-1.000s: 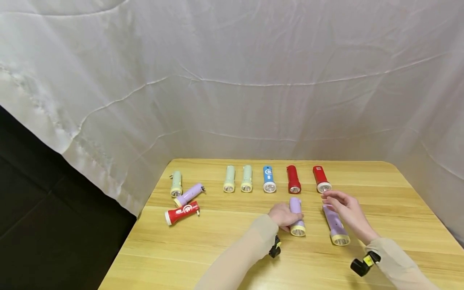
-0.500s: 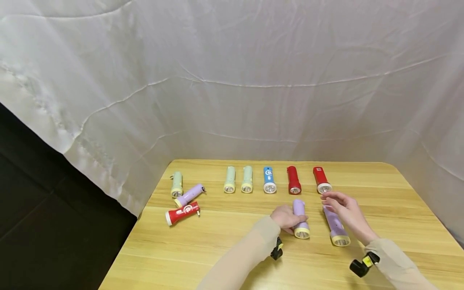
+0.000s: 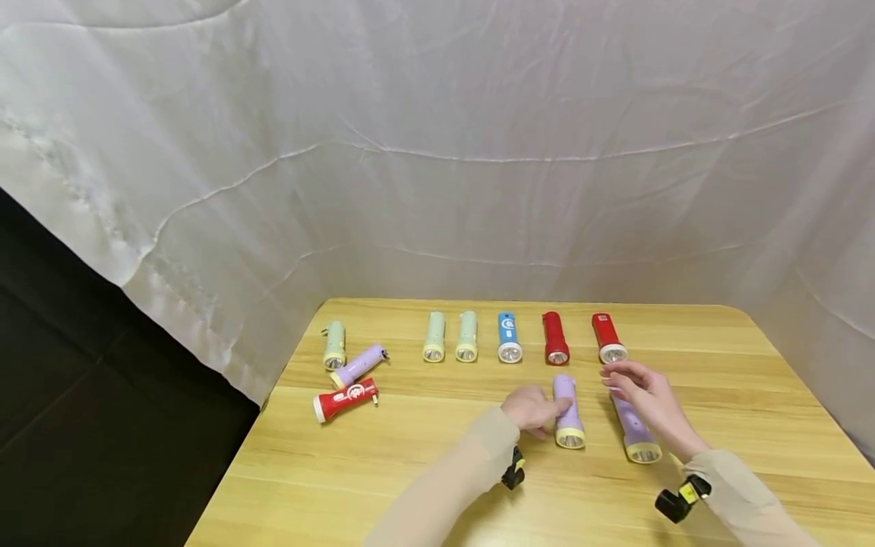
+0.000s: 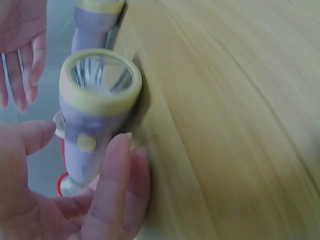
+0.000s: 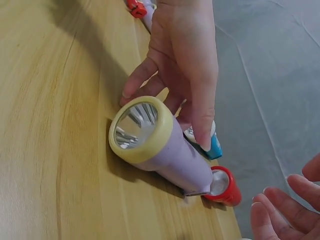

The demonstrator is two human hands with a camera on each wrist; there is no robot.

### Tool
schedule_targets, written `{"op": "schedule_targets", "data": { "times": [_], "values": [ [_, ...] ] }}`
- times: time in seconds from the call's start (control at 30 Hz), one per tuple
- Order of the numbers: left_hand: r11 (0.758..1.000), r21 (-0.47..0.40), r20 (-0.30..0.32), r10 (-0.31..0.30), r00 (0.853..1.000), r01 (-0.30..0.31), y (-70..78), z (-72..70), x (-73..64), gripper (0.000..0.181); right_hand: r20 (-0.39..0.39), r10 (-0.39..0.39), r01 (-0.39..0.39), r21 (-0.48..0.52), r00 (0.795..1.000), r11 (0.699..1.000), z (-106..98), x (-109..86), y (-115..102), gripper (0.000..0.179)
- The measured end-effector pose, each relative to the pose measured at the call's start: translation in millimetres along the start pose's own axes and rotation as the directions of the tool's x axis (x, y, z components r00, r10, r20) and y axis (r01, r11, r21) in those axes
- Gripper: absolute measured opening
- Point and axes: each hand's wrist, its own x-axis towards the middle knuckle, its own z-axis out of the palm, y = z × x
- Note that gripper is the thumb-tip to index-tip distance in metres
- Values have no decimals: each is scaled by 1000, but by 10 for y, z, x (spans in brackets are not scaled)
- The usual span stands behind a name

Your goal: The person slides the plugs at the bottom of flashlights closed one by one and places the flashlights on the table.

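A purple flashlight with a yellow head (image 3: 570,419) lies on the wooden table, its lens toward the person. My left hand (image 3: 535,410) is at its left side; in the left wrist view the thumb stands apart from the body (image 4: 82,125) and the fingers (image 4: 112,180) are extended beside it. To the right lies a second purple flashlight (image 3: 637,437), slightly slanted. My right hand (image 3: 649,400) hovers over its rear end with loosely bent fingers, holding nothing; it partly hides that flashlight in the head view.
Behind stands a row of flashlights: two pale green (image 3: 434,336), one blue (image 3: 508,334), two red (image 3: 554,336). At the table's left lie a green flashlight (image 3: 334,344), a purple one (image 3: 358,366) and a red one (image 3: 346,399). A pale curtain (image 3: 478,213) hangs behind the table.
The left hand first shifted the nearer purple flashlight a little to the right, then loosened and drew back slightly left. The right hand has hardly moved.
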Motion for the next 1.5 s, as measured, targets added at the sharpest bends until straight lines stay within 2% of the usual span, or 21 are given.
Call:
{"op": "schedule_targets", "data": {
  "times": [0.1,0.23,0.37,0.5,0.57,0.7,0.8,0.9,1.03,1.2,1.33,1.43,1.5],
  "values": [
    [996,88,-32,36,999,-33,-59,-98,-13,51,0,-12,12,20,1000,1000,37,18,0,33],
    [987,131,-76,101,992,-91,-170,-232,-7,46,8,-22,22,23,1000,999,112,46,-18,37],
    [974,176,-119,167,979,-144,-263,-374,-3,43,7,-34,34,-2,999,999,211,70,-73,36],
    [958,212,-165,232,959,-195,-360,-501,-12,44,5,-60,59,12,998,998,337,90,-134,32],
    [945,231,-190,276,942,-230,-408,-569,-30,44,7,-70,69,35,998,997,398,92,-164,31],
    [916,275,-244,360,900,-292,-505,-715,-97,42,21,-73,71,82,997,994,527,82,-230,30],
    [893,320,-284,410,867,-317,-591,-842,-161,41,26,-85,81,130,996,988,639,86,-271,30],
    [875,363,-316,440,840,-322,-697,-978,-215,43,28,-99,92,168,995,981,753,101,-312,28],
    [862,404,-356,455,816,-305,-872,-1148,-260,46,33,-88,82,146,996,986,890,116,-364,25],
    [843,466,-410,475,779,-269,-1100,-1345,-321,47,33,-89,85,108,996,991,1051,140,-423,25],
    [812,536,-444,503,741,-230,-1278,-1502,-389,46,22,-110,108,82,994,991,1186,141,-466,26],
    [778,597,-459,533,711,-197,-1424,-1615,-427,45,26,-110,107,96,994,990,1296,132,-493,27],
    [764,623,-467,535,704,-168,-1519,-1688,-456,44,36,-103,98,114,994,989,1368,129,-506,28]
  ]
}}
